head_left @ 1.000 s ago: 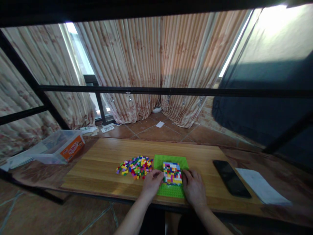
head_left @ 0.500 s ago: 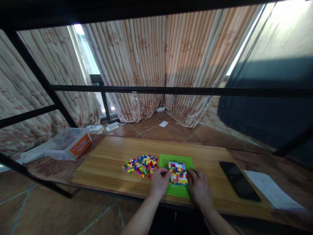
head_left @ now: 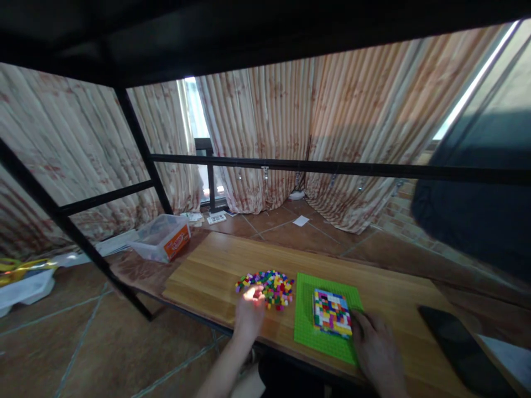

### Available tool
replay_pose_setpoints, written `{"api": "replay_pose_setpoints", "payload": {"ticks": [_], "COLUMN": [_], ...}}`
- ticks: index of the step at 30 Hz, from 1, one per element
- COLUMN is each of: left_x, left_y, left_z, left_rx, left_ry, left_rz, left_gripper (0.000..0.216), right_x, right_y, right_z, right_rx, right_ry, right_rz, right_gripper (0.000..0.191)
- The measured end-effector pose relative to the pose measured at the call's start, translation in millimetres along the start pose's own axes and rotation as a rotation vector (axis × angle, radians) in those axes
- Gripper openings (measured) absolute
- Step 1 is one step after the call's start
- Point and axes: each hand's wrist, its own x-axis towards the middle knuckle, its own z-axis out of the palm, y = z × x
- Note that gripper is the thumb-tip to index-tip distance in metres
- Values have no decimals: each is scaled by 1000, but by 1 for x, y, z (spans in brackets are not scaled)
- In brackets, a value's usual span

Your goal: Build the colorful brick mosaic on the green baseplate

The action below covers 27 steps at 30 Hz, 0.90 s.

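A green baseplate (head_left: 307,326) lies near the front edge of the wooden table (head_left: 207,271). On it sits a square patch of many-coloured small bricks (head_left: 332,312). A loose pile of coloured bricks (head_left: 269,286) lies just left of the plate. My left hand (head_left: 249,312) reaches into the near edge of that pile, fingers bent down; what its fingertips touch is hidden. My right hand (head_left: 377,348) rests on the plate's right front corner, beside the brick patch, fingers curled against the plate.
A clear plastic box with an orange label (head_left: 164,243) stands at the table's far left. A black phone (head_left: 460,348) and a white sheet (head_left: 514,359) lie at the right. Black metal bars (head_left: 332,166) cross the view, with curtains behind.
My left hand has left the baseplate's left edge and moved left into the brick pile. The view has swung left, so everything sits further right. My right hand stays at the plate.
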Motion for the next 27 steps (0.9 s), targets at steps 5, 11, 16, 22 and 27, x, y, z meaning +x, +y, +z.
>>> {"api": "replay_pose_setpoints", "payload": {"ticks": [5, 11, 16, 22, 27], "left_x": [12, 14, 13, 14, 14], "left_y": [-32, -30, -23, -16, -18], "left_z": [-40, -31, -31, -34, -32], "left_rx": [196, 365, 438, 485, 471], "left_ry": [68, 37, 9, -30, -22], "left_rz": [0, 10, 2, -15, 16], "left_gripper": [19, 16, 19, 17, 15], "right_x": [0, 1, 2, 4, 4], "right_y": [2, 2, -5, -11, -12], "right_z": [4, 3, -4, -10, -11], "right_rx": [33, 24, 0, 9, 14], "right_ry": [-9, -4, -4, -13, 1], "right_rz": [20, 13, 38, 67, 78], "right_gripper": [38, 36, 36, 34, 31]}}
